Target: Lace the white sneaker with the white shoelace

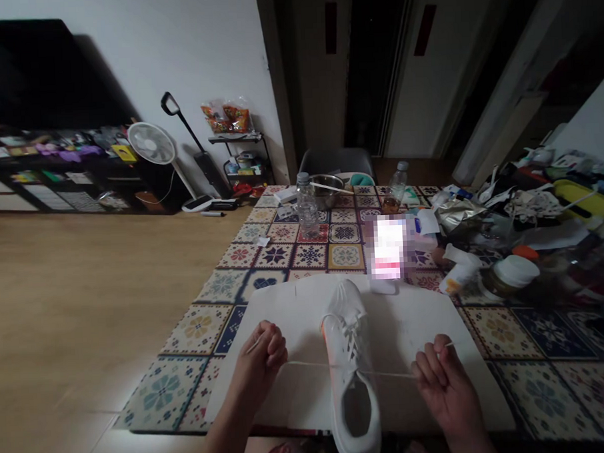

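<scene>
A white sneaker (352,358) lies on a white sheet (296,320) in front of me, toe pointing away. Its white shoelace (308,366) runs out sideways from the upper eyelets to both sides. My left hand (265,357) is closed in a fist on the left lace end, left of the shoe. My right hand (441,377) is closed on the right lace end, right of the shoe. The lace is stretched taut between the two hands.
The sheet lies on a patterned tablecloth (278,254). Behind the shoe stand a plastic bottle (306,201), a metal bowl (328,188), a second bottle (395,186) and a jar with a white lid (509,274). Clutter fills the right side. Wooden floor (84,283) lies to the left.
</scene>
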Motion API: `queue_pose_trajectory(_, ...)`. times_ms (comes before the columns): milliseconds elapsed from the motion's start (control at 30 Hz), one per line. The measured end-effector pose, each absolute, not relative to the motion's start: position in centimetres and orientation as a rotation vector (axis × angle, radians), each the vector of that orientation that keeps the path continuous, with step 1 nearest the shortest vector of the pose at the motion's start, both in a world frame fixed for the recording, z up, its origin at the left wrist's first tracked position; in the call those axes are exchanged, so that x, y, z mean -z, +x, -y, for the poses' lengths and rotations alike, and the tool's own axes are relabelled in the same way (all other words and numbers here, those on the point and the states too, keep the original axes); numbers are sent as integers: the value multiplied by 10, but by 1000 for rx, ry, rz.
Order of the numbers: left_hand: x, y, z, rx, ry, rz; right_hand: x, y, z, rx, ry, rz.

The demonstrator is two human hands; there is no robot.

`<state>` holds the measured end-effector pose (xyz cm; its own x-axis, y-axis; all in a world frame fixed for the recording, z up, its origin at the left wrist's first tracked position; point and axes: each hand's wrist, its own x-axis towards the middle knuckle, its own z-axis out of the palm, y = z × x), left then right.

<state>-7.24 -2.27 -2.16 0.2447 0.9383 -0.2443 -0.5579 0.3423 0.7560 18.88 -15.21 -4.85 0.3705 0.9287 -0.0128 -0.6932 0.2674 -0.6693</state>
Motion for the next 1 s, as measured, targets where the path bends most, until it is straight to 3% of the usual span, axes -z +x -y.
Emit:
queue_pose_trajectory(133,26,-72,28,-917,926,-850,59,184,156,-1115,-814,764)
queue_pose_trajectory(367,0,-59,40,-176,1734,-939,43,164,147,-794,-1392,1446)
queue_pose_trajectory(1000,10,-63,45,-169,1903,-951,46,170,146,-820,-1558,1548)
